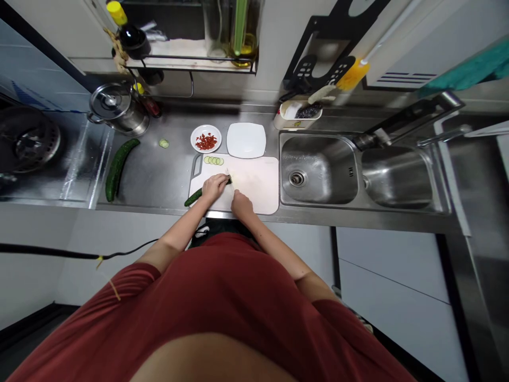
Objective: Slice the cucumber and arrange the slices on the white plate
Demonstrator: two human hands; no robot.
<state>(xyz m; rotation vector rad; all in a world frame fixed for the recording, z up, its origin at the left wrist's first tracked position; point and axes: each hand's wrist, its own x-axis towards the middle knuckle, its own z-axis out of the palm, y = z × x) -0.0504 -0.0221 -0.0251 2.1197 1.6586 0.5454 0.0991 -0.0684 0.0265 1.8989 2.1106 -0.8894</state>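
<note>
- While the cucumber [193, 198] lies aslant on the white board [260, 185], my left grip [214, 187] pins it, fingers bunched near its cut end.
- Right grip [242, 206] closed round the knife [233, 185], blade at that end: slicing, I judge.
- Another cut would want fingertips tucked clear, blade upright.
- Overlapping slices [213, 160] at the board's far edge.
- Beyond, on the steel desk [167, 175]: red pieces [205, 141] in a white dish [193, 139], bare plate [246, 140] beside.

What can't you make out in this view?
All in the head view:
Knife: handle hidden by the right hand.
Held cucumber: middle hidden by the left hand.
Pot: contents obscured by its lid.
Burner: cut off by the left edge.
Red pieces: too small to identify.
</note>
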